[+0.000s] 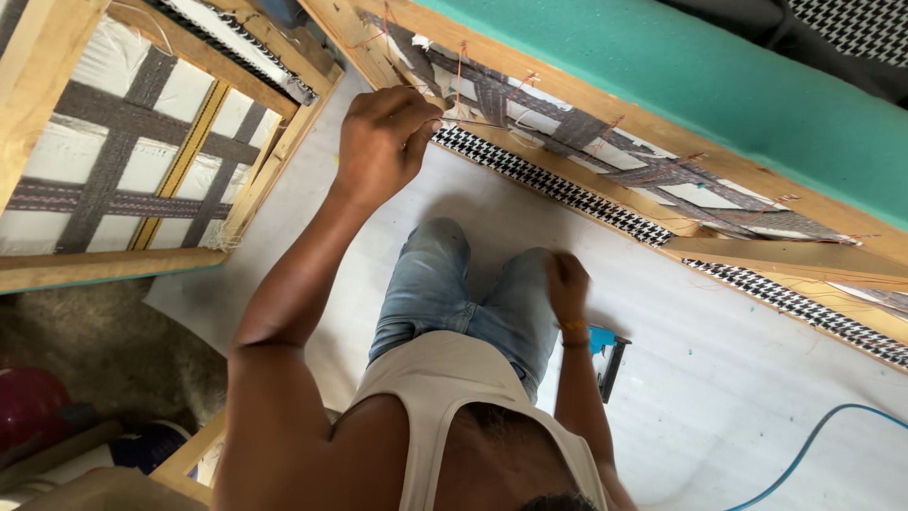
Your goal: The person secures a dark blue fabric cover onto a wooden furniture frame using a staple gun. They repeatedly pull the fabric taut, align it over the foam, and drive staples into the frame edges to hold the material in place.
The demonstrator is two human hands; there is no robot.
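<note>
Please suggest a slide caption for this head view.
Left hand pinches thin orange twine at a webbed wooden sofa frame; right hand rests closed on a denim-clad knee.

No packages, labels, signs or screens visible anywhere in the frame.
</note>
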